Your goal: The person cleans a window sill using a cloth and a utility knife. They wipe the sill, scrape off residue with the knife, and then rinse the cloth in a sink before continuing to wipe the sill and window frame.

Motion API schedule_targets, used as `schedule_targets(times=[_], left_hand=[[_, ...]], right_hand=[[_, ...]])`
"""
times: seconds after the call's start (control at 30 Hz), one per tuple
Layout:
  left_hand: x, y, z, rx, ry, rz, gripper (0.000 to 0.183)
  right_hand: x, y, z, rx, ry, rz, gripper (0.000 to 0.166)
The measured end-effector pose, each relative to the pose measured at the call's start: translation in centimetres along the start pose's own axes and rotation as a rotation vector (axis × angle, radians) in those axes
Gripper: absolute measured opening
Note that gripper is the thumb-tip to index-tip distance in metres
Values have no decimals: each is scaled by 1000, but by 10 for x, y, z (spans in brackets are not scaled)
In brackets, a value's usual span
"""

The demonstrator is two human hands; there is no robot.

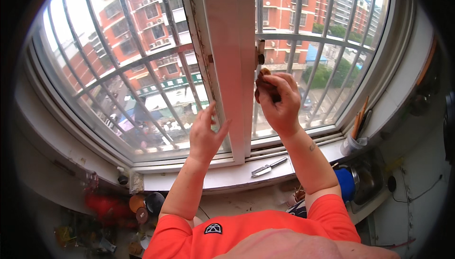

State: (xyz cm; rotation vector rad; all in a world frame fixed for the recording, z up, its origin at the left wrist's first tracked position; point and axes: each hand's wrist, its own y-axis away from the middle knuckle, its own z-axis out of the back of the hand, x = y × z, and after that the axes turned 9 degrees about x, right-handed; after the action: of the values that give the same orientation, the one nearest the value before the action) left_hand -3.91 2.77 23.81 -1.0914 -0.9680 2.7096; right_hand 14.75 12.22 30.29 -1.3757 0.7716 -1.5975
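Observation:
A crumpled dark brown cloth (265, 86) is pinched in my right hand (282, 99), raised in front of the right window pane just below the window latch (260, 54). My left hand (206, 131) is lower, its fingers apart and holding nothing. It is beside the white middle frame post (233, 63), over the edge of the left pane (153, 92). Whether its fingertips touch the frame or glass I cannot tell. Rust-coloured dirt runs along the seam (201, 28) left of the post.
A peeler-like knife (269, 167) lies on the white windowsill (220, 179). At right stand a plastic cup (352, 145) of utensils and a metal sink (369, 177) with a blue item (344, 184). Metal bars (316, 63) cross outside the glass. Jars (137, 202) crowd the lower left.

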Motion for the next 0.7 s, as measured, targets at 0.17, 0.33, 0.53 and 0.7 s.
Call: schedule_targets(times=[0.17,0.33,0.53,0.7], left_hand=[[-43,-45,-1,-110,33,-138,59],[-58,-49,-24,-194,6,3,52],[-69,-56,-38,-289,-371,-109,55],[-69,-55,-43,-241,-427,-126,71]], right_hand=[[2,5,13,1,-12,-26,20],[2,-43,57,-90,-60,-142,18],[-4,-149,102,-116,296,130,33],[39,-229,104,-36,290,172,20]])
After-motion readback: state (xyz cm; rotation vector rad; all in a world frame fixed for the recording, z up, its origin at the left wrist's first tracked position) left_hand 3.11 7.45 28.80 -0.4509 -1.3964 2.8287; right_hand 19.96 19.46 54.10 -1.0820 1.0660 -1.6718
